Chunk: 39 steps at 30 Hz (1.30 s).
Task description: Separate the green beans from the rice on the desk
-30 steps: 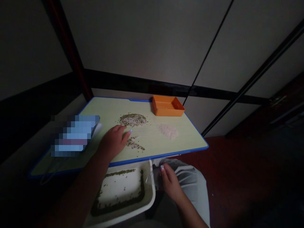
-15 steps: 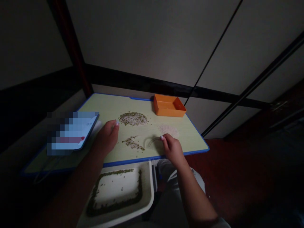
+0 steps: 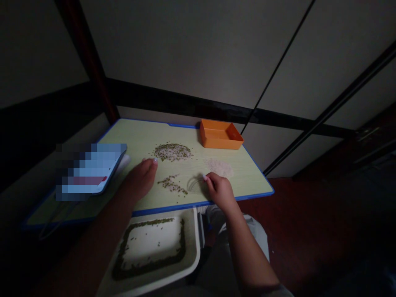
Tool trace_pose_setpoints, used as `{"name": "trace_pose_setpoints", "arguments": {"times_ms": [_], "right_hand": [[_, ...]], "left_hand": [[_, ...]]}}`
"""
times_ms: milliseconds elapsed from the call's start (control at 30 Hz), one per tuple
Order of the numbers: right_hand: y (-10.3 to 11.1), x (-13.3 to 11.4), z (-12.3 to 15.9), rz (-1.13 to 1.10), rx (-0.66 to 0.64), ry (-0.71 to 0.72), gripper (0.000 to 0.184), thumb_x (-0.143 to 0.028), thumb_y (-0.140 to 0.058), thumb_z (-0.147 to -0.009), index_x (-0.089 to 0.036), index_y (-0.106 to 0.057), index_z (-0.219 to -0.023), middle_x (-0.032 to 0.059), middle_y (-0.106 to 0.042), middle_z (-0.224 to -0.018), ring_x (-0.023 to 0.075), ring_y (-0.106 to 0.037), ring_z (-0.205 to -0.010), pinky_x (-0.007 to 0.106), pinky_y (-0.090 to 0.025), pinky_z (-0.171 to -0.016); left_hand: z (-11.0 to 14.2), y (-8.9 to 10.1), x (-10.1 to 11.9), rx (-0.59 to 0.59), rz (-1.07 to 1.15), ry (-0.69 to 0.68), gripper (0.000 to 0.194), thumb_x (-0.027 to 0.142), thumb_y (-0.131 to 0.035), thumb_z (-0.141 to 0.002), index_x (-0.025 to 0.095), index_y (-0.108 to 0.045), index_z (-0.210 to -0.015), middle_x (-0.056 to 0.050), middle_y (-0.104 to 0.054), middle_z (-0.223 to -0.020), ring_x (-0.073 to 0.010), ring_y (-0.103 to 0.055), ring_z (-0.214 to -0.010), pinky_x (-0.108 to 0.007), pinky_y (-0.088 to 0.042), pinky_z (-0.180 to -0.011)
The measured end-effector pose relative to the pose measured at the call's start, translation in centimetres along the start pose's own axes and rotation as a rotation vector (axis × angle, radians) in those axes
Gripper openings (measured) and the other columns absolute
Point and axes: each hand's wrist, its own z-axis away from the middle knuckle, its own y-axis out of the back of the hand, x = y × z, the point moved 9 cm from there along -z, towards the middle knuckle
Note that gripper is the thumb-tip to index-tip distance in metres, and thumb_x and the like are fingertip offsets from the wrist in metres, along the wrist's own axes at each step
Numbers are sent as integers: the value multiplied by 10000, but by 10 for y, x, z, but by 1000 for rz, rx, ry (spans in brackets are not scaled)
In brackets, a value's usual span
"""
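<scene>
My left hand (image 3: 142, 180) is closed, thumb against curled fingers, just beside the near left edge of a heap of green beans mixed with pale grains (image 3: 173, 152). Anything in its fingertips is hidden. A smaller scatter of beans and grains (image 3: 171, 184) lies between my hands. My right hand (image 3: 220, 190) is pinched at the right side of a clear round dish (image 3: 191, 185), whose faint rim shows on the table. Whether it touches the dish or holds something small, I cannot tell. Behind that hand spreads a patch of pale grains (image 3: 220, 167).
An orange open box (image 3: 222, 142) stands at the back right of the blue-edged table (image 3: 253, 181). At left is a tilted tablet-like screen (image 3: 95, 169), partly blurred out. Below the front edge sits a white tub (image 3: 195, 251) with green beans along its inner sides.
My right hand has moved a little left, further over the clear dish, which stays about where it was. My left hand has edged slightly right, towards the heap. The view has shifted slightly.
</scene>
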Motion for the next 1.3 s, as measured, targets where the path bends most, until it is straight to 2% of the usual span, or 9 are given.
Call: {"name": "trace_pose_setpoints", "arguments": {"times_ms": [133, 300, 367, 567, 700, 867, 1000, 1300], "right_hand": [[-3, -5, 0, 35, -23, 2, 305, -331, -396, -952, -195, -631, -814, 33, -646, -674, 144, -565, -606, 220, -307, -567], [-5, -7, 3, -20, -38, 25, 319, -340, -386, -957, -191, -629, -814, 31, -641, -676, 139, -558, -609, 215, -320, -576], [-5, -6, 3, -36, -41, 31, 319, -339, -389, -956, -191, -632, -812, 32, -644, -687, 139, -566, -625, 212, -329, -585], [-5, -8, 4, -96, -64, 66, 309, -344, -417, -951, -193, -647, -812, 22, -638, -678, 134, -573, -639, 207, -355, -601], [-4, -3, 3, -197, -43, 56, 336, -367, -422, -946, -181, -646, -780, 18, -634, -675, 125, -554, -628, 203, -365, -593], [-8, 5, 3, -359, -59, 64, 351, -405, -445, -931, -163, -666, -807, 17, -636, -685, 121, -540, -611, 202, -380, -579], [-6, 4, 5, -321, -55, 69, 338, -399, -460, -926, -166, -674, -806, 19, -634, -684, 126, -544, -622, 207, -388, -599], [-8, -17, 9, -258, -54, 131, 328, -358, -439, -943, -170, -670, -804, 26, -641, -701, 127, -549, -647, 207, -370, -607]], "left_hand": [[3, 7, -1, 27, 37, 61, 438, 487, -234, -894, 232, -589, -884, -58, -683, -909, -243, -621, -939, -421, -490, -857], [3, 9, -6, 56, 70, 107, 493, 455, -192, -907, 213, -586, -1077, -96, -641, -1211, -255, -557, -1159, -453, -414, -1003], [3, 9, -6, 56, 71, 110, 505, 449, -183, -907, 209, -585, -1096, -98, -622, -1251, -255, -537, -1192, -457, -398, -1023], [2, 2, -4, 25, 32, 43, 412, 472, -310, -866, 212, -590, -1022, -70, -683, -995, -246, -608, -975, -423, -482, -893], [-1, -2, 0, 19, 7, -23, 375, 401, -336, -846, 187, -567, -1050, -91, -657, -1076, -245, -578, -1048, -411, -455, -946], [3, 1, 3, 20, -19, -16, 372, 439, -295, -866, 206, -564, -975, -76, -655, -1001, -242, -588, -1007, -408, -470, -909], [5, 2, 6, 17, -35, -9, 357, 447, -289, -867, 216, -556, -917, -74, -647, -989, -237, -587, -977, -398, -466, -893], [3, 2, 7, 7, -35, -6, 328, 438, -269, -874, 227, -515, -825, -56, -612, -871, -225, -575, -871, -408, -456, -853]]}}
